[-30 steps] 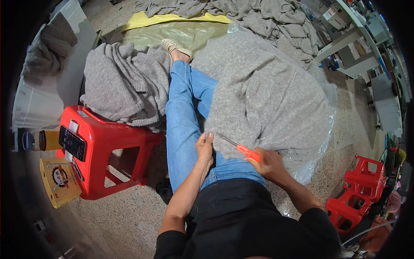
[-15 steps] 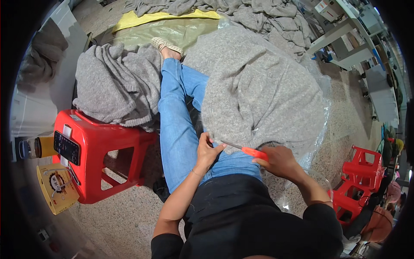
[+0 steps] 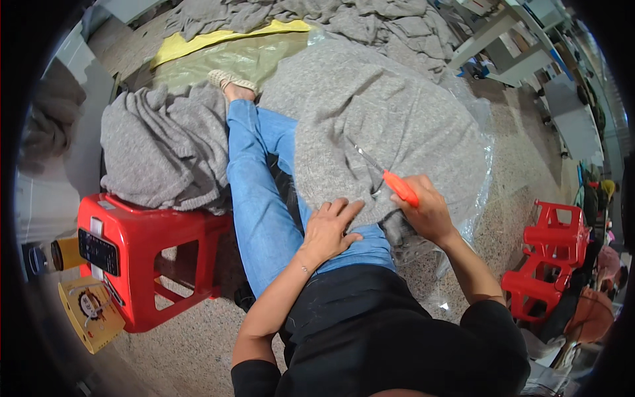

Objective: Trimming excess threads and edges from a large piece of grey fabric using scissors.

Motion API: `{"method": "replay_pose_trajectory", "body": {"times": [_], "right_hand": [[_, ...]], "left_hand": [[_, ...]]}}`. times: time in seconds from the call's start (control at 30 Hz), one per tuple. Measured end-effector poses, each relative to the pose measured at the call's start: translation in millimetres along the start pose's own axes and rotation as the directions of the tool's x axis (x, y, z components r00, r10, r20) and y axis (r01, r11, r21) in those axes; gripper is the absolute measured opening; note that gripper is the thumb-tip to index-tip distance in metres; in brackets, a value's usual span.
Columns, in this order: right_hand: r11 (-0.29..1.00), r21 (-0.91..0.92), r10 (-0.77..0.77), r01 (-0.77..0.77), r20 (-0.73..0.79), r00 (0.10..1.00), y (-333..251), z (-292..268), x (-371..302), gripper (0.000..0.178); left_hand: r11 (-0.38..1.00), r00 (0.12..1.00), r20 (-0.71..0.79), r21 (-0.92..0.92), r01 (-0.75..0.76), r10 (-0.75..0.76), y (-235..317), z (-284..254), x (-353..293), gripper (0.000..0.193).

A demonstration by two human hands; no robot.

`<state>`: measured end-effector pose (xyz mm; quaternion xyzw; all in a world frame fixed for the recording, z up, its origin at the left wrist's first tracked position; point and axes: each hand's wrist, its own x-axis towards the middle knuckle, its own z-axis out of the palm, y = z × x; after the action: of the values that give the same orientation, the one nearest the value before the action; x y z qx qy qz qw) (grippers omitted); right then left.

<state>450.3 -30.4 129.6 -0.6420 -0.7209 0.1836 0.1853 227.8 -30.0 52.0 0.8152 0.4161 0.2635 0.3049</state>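
A light grey knitted garment (image 3: 423,126) is spread over my right leg and out to the right. My right hand (image 3: 428,210) is closed round the orange handle of a slim tool with a thin metal shaft (image 3: 401,188). The shaft points up and left over the knit; whether it ends in a blade or a hook is too small to tell. My left hand (image 3: 326,231) lies with its fingers stretched out over the garment's near edge and the blue jeans (image 3: 264,192) on my lap. Nothing shows in its grasp.
At left stands a red plastic stool (image 3: 149,264) with a phone (image 3: 99,251) on it. Folded grey knitwear (image 3: 162,145) is beside it, near a yellow box (image 3: 91,311). More knitwear (image 3: 390,33) lies beyond. Red stools (image 3: 539,278) stand at right.
My right hand has lifted the orange-handled tool up and away from my left hand. The left fingers have gone from a pinch at the garment's edge to lying spread. The view has shifted slightly.
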Motion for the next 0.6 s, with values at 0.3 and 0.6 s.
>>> {"method": "replay_pose_trajectory", "body": {"times": [0.3, 0.6], "right_hand": [[0.992, 0.122, 0.035, -0.027, -0.064, 0.997, 43.3, 11.6, 8.5, 0.036], [0.968, 0.249, -0.050, 0.027, 0.087, 0.995, 12.4, 56.0, 31.4, 0.058]], "left_hand": [[0.935, 0.911, -0.293, -0.291, 0.204, -0.290, -7.1, -111.5, -66.1, 0.008], [0.878, 0.013, -0.883, -0.466, 0.105, -0.470, -51.2, -237.6, -176.0, 0.013]]}}
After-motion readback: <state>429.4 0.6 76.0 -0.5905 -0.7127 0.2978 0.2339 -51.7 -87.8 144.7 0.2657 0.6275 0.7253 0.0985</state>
